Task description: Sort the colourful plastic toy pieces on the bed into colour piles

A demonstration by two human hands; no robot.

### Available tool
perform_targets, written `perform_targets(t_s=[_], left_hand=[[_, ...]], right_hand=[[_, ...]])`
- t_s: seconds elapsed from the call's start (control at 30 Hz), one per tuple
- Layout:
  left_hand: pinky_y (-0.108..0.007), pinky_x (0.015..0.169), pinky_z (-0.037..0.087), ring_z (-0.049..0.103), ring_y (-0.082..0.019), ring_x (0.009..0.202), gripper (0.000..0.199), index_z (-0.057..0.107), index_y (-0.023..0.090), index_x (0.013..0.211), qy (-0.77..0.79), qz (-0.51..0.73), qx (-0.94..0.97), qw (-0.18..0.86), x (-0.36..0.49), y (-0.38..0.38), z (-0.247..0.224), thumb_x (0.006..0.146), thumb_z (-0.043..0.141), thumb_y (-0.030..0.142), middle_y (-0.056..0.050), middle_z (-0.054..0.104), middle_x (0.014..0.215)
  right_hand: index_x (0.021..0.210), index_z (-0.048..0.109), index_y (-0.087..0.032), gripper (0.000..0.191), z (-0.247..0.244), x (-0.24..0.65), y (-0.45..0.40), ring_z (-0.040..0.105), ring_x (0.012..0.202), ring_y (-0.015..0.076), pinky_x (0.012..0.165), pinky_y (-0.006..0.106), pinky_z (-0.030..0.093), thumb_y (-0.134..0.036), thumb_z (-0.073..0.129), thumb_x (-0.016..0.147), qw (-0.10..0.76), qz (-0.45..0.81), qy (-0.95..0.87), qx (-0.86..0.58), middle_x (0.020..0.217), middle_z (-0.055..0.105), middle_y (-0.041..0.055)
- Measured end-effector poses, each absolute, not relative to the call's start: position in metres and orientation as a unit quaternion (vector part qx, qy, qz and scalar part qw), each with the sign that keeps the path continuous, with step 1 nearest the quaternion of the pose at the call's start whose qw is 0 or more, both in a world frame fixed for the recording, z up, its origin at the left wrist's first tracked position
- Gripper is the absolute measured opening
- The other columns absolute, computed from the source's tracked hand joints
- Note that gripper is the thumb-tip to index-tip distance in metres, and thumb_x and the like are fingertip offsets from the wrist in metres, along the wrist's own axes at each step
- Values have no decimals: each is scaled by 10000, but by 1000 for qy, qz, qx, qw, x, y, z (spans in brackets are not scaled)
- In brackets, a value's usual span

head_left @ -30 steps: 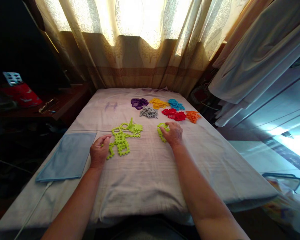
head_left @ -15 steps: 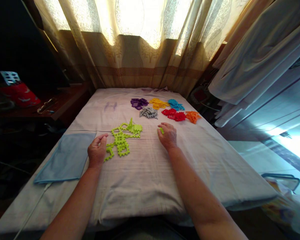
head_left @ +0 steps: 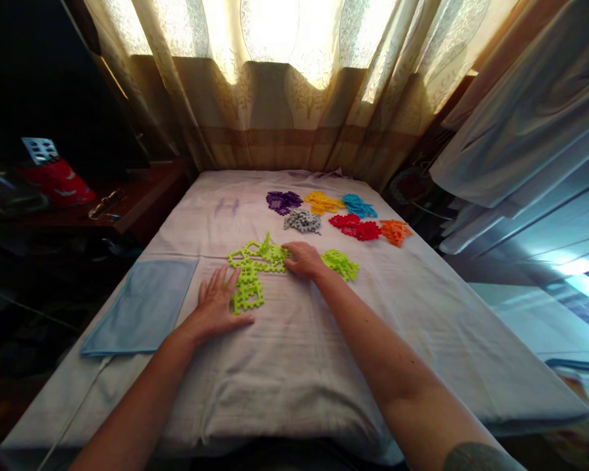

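Lime-green plastic interlocking pieces [head_left: 249, 299] with notched edges lie spread in front of me, several of them square frames with open centres. My left hand [head_left: 218, 304] rests at their near left side with its fingers spread, the fingertips touching or covering part of them. At the far right edge of the group, my right hand [head_left: 302, 260] has its fingers bent onto the green pieces there; its fingertips are partly hidden. A separate small heap of lime-green pieces [head_left: 341, 264] lies just right of my right hand.
Further back lie heaps of purple pieces [head_left: 283, 201], grey pieces [head_left: 303, 221], yellow pieces [head_left: 322, 202], blue pieces [head_left: 359, 205], red pieces [head_left: 356, 227] and orange pieces [head_left: 395, 231]. On the left, a folded blue cloth [head_left: 140, 307] lies on the white sheet, with a white cable [head_left: 76, 412] beside it.
My right hand has moved left from the small green heap, which now shows, to the spread pieces. My left hand has opened and shifted right over their near left side. The view has turned slightly left.
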State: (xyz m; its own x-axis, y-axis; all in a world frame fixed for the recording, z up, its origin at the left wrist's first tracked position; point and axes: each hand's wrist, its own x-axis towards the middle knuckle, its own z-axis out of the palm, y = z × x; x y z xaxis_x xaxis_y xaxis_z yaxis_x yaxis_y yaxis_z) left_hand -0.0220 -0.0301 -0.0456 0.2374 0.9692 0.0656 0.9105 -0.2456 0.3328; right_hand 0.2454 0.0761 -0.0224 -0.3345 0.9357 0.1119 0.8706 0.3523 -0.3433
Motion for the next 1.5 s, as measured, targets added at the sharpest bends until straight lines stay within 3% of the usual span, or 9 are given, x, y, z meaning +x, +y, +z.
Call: perform_targets(t_s=[0.17,0.4,0.57,0.8,0.97,1.07,1.27,1.4,1.5], left_hand=[[-555,1180,189,189,-379,1500,955,333,227,1526,617,113,776,64,-10,-10,-45,736,644,664,-194,245,1615],[-584,1171,188,204,-370,1496,860,386,226,1499,638,123,757,69,20,22,-38,784,604,651,-186,265,1610],[-567,1177,230,299,-348,1464,702,495,233,1416,614,233,751,74,37,36,-43,809,617,564,-159,358,1572],[-403,1121,403,551,-239,1283,436,635,202,1205,600,447,655,107,4,39,-44,891,492,469,-114,602,1366],[-367,1070,448,616,-227,1176,408,663,208,1166,647,482,580,109,-22,43,-41,864,515,439,-81,686,1217],[-347,972,501,660,-210,999,414,675,224,1172,669,474,563,105,-24,45,-40,845,536,435,-52,715,1093],[-302,742,510,537,-137,596,472,695,218,1182,683,445,571,99,-18,42,-38,815,529,465,-31,726,961],[-279,649,471,436,-107,503,490,694,207,1186,682,437,577,104,-17,42,-37,803,527,464,-25,726,943],[-271,607,445,407,-103,485,496,698,205,1179,685,428,578,109,-16,42,-36,794,524,465,-21,726,926]], right_hand=[[1212,666,-203,397,-23,246,74,581,1166,248,1019,380,432,-294,644,827,171,101,-804,-561,1256,665,109],[1139,682,-190,367,-16,292,62,594,1122,266,1015,409,438,-331,636,803,306,46,-757,-575,1175,686,117],[1083,689,-192,372,-25,359,52,637,1021,269,942,432,486,-421,596,804,370,37,-639,-673,1103,707,115],[1037,706,-201,373,-48,386,43,666,908,250,852,406,520,-450,617,774,320,90,-555,-762,1025,724,104],[1024,708,-192,322,-40,378,41,638,986,271,918,428,486,-400,596,806,330,16,-605,-725,1060,718,118],[981,717,-195,254,-30,351,36,620,1009,270,957,422,458,-343,558,849,358,-14,-655,-665,1044,717,114],[1032,714,-222,238,-25,267,20,602,1035,253,959,384,444,-351,623,854,289,58,-769,-567,1064,708,90],[1108,682,-216,410,-29,239,15,553,1098,294,990,426,418,-487,694,800,240,59,-776,-580,1165,666,118],[1096,676,-211,419,-30,234,14,532,1108,307,993,449,407,-495,702,790,221,63,-770,-595,1193,645,130]])
